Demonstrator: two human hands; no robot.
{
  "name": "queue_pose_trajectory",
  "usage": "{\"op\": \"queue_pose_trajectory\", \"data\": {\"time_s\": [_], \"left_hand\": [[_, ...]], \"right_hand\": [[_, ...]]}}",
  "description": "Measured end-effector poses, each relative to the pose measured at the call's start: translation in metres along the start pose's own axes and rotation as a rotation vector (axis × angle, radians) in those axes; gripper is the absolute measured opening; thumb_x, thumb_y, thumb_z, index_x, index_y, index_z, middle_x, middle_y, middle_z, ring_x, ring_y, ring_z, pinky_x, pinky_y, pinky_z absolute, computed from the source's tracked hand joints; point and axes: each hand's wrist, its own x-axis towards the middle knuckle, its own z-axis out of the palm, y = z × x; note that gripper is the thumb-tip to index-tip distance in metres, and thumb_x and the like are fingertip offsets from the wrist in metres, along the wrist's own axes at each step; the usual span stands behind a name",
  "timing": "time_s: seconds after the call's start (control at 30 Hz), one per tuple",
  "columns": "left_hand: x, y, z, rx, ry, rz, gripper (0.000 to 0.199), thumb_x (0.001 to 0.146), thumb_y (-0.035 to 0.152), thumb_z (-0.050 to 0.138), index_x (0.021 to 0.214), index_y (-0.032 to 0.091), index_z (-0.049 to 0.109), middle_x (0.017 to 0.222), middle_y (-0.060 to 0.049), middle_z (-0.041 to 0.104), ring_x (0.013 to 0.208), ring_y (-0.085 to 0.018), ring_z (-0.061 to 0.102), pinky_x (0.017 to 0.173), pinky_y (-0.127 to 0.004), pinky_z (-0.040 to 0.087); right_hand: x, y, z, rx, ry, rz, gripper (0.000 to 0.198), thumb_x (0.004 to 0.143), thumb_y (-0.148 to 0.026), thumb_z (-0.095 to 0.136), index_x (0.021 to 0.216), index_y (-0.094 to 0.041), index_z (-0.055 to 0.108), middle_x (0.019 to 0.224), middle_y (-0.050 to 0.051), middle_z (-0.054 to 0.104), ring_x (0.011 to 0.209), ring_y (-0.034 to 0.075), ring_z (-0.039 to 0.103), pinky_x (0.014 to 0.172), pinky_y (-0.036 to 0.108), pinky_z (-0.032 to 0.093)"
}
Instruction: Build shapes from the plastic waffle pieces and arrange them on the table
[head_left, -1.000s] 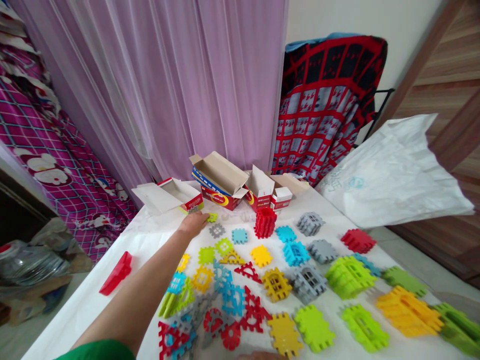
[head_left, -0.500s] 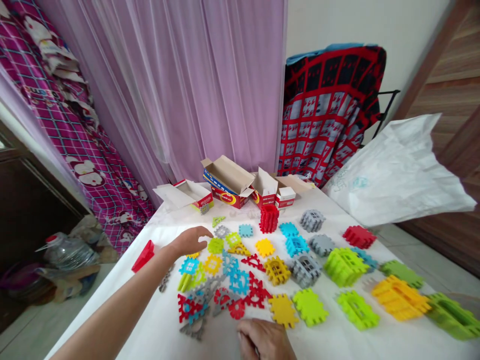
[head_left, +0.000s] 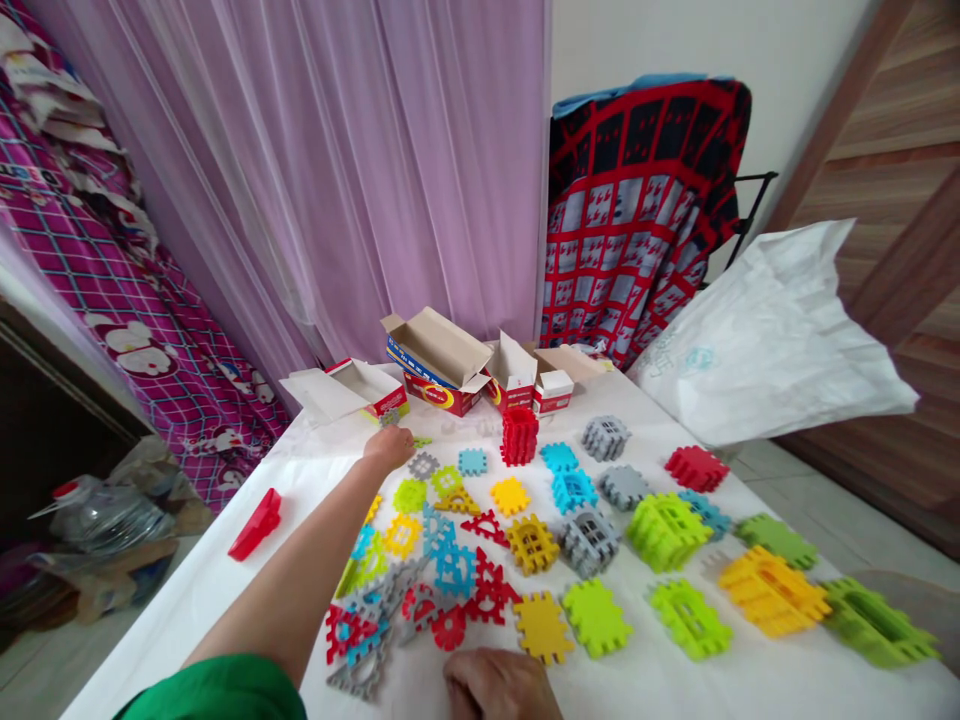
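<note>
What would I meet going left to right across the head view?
Red-capped bottle, red plastic piece, left hand, upright red stack, grey window stack, bright green window stack, yellow stack, dark green stack.

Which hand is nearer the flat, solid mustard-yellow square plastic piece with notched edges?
Right. The right hand is just on the near side of the mustard-yellow piece; the left hand is well beyond it, farther left.

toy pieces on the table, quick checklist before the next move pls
1. Left hand gripping something: cannot tell, its fingertips are hidden near the small lime piece.
2. Right hand in view: ok, at the table's near side.
3. Red box with the white flap open: ok.
4. Tall red stack standing: ok.
5. Blue window piece fully visible: not ok, the left forearm partly covers it.
</note>
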Motion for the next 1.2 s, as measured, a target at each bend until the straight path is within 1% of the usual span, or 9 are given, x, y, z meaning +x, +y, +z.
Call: {"op": "queue_pose_trajectory", "data": {"time_s": [0.1,0.23,0.37,0.47,0.67,0.8,0.97,1.07,1.2], "left_hand": [[-0.014,-0.008,-0.004,-0.008,0.05,0.02,0.036,0.092,0.039,0.059,0.124,0.021,0.058,0.128,-0.009,0.06,0.107,-0.022,0.062,0.09,-0.045,0.054],[-0.05,-0.025,-0.006,-0.059,0.112,0.051,0.035,0.092,0.039,0.059,0.122,0.021,0.059,0.127,-0.009,0.06,0.107,-0.022,0.062,0.09,-0.045,0.054],[-0.101,-0.045,0.0,-0.182,0.221,0.019,0.017,0.088,0.032,0.06,0.098,0.021,0.069,0.109,-0.005,0.069,0.087,-0.016,0.067,0.086,-0.035,0.054],[-0.146,-0.064,0.014,-0.312,0.346,-0.043,0.022,0.087,0.034,0.05,0.091,0.024,0.069,0.096,-0.002,0.073,0.083,-0.016,0.069,0.077,-0.028,0.054],[-0.221,-0.085,0.067,-0.527,0.609,-0.283,0.042,0.084,0.048,0.038,0.095,0.021,0.067,0.091,-0.007,0.076,0.083,-0.023,0.072,0.071,-0.032,0.056],[-0.234,-0.081,0.088,-0.613,0.693,-0.31,0.044,0.081,0.05,0.041,0.097,0.02,0.068,0.095,-0.008,0.077,0.085,-0.023,0.072,0.074,-0.034,0.057],[-0.232,-0.075,0.093,-0.652,0.721,-0.24,0.038,0.08,0.046,0.044,0.094,0.022,0.069,0.093,-0.007,0.077,0.084,-0.022,0.072,0.077,-0.036,0.057],[-0.231,-0.074,0.091,-0.642,0.729,-0.189,0.038,0.082,0.045,0.045,0.099,0.022,0.07,0.107,-0.009,0.074,0.101,-0.024,0.069,0.089,-0.038,0.054],[-0.227,-0.072,0.091,-0.614,0.72,-0.173,0.045,0.082,0.046,0.05,0.114,0.018,0.067,0.133,-0.016,0.063,0.125,-0.032,0.057,0.108,-0.05,0.04]], "right_hand": [[0.008,-0.005,-0.005,0.028,0.017,0.005,0.027,0.088,-0.018,0.036,0.07,-0.024,0.054,0.047,-0.005,0.058,0.037,0.01,0.055,0.043,0.023,0.034],[0.016,-0.009,-0.018,0.042,-0.113,-0.03,0.023,0.085,-0.015,0.038,0.075,-0.023,0.057,0.053,-0.004,0.062,0.043,0.01,0.06,0.046,0.021,0.036],[0.017,-0.01,-0.024,0.039,-0.184,-0.023,0.022,0.085,-0.014,0.039,0.078,-0.022,0.059,0.057,-0.003,0.064,0.049,0.011,0.062,0.05,0.021,0.038],[0.016,-0.012,-0.026,0.046,-0.222,0.019,0.022,0.088,-0.015,0.041,0.079,-0.023,0.06,0.06,-0.003,0.065,0.053,0.011,0.063,0.054,0.021,0.039],[0.015,-0.018,-0.033,0.039,-0.295,0.031,0.021,0.088,-0.014,0.044,0.079,-0.021,0.062,0.063,-0.001,0.067,0.058,0.013,0.065,0.058,0.022,0.04],[0.013,-0.02,-0.035,0.012,-0.35,0.031,0.02,0.087,-0.013,0.046,0.08,-0.021,0.063,0.066,0.0,0.069,0.061,0.013,0.067,0.06,0.022,0.04],[0.013,-0.02,-0.035,-0.058,-0.378,0.028,0.02,0.087,-0.012,0.047,0.082,-0.021,0.064,0.068,0.0,0.07,0.063,0.013,0.067,0.061,0.022,0.04],[0.012,-0.02,-0.033,-0.108,-0.383,0.003,0.019,0.087,-0.012,0.047,0.083,-0.021,0.064,0.068,0.0,0.07,0.063,0.013,0.066,0.061,0.022,0.04],[0.008,-0.02,-0.032,-0.158,-0.396,-0.031,0.02,0.088,-0.012,0.046,0.083,-0.021,0.064,0.068,0.0,0.07,0.062,0.013,0.066,0.061,0.022,0.04]]}}
